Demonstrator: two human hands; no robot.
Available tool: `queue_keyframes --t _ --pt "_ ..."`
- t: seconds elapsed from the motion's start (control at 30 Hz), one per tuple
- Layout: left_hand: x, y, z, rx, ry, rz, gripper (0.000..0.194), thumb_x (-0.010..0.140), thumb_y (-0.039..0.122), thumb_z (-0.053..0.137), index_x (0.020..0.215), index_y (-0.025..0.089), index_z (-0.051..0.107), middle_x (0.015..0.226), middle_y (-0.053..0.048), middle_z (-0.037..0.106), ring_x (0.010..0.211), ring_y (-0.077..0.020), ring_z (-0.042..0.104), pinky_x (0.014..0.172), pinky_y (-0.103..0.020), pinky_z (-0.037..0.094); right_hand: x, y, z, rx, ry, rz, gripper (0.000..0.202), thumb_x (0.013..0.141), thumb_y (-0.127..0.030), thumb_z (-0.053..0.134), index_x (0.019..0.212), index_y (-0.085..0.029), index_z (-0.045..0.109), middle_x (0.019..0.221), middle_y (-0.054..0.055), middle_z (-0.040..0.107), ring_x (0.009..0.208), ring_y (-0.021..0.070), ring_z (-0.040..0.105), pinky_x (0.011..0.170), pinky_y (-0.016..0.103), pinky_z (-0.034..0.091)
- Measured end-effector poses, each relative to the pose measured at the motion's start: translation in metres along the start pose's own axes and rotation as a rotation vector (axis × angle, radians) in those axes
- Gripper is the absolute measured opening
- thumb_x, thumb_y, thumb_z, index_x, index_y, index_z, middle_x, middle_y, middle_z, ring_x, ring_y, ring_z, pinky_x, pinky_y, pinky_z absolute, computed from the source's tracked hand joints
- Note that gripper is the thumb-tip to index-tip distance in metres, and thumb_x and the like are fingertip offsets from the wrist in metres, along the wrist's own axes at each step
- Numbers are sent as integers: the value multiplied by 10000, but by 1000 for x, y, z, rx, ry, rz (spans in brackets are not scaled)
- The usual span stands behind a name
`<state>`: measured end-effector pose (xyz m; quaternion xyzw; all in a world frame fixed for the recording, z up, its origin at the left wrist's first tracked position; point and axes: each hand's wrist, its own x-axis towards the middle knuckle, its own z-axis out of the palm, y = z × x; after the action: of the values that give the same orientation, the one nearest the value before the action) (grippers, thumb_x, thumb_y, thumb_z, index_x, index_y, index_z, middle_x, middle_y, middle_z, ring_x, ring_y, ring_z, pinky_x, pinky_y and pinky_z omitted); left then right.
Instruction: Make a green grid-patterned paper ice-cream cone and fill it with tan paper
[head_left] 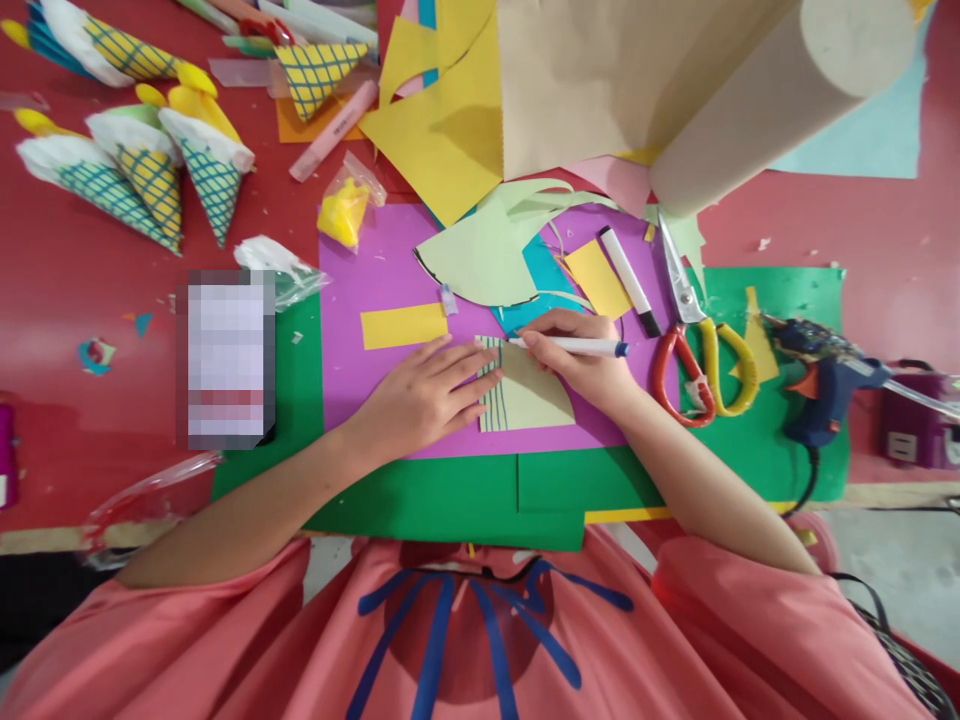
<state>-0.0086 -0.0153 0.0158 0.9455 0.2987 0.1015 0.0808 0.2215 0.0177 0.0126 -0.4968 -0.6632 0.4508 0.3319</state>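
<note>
On the purple sheet (352, 400) lies a pale yellow-green piece of paper (536, 395) with several blue-green lines along its left side. My left hand (420, 395) rests flat with fingers apart, its fingertips over the lined edge. Pinched in my right hand (585, 355) is a white marker (600, 347) with a blue end, its tip at the paper's top edge. Just above sit a large pale green paper cut-out (487, 245) and blue paper (551, 280). A small yellow paper strip (405, 326) lies beyond my left hand.
Scissors (682, 290) and a black-capped marker (628, 280) lie right of my right hand. Farther right is a blue glue gun (825, 390) with a cord. A paper roll (772, 110) stands at the back. Finished paper cones (210, 165) and a blurred-out phone-like object (227, 365) are left.
</note>
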Motion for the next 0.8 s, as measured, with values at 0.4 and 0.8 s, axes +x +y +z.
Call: queue_keyframes --t 0.4,0.8 --pt "0 0 0 5 14 5 344 944 249 509 1261 152 599 1347 -99 590 1238 -264 547 1069 -476 432 0 0 1 -13 11 -24 179 853 -285 622 762 -149 696 683 15 693 580 104 582 560 239 440" --pt "0 0 0 -25 -17 -18 361 944 261 503 1286 173 581 1373 -101 568 1273 -258 520 1099 -473 404 -1 0 0 -39 -3 -16 195 856 -311 616 758 -161 695 681 13 688 587 111 586 569 251 444"
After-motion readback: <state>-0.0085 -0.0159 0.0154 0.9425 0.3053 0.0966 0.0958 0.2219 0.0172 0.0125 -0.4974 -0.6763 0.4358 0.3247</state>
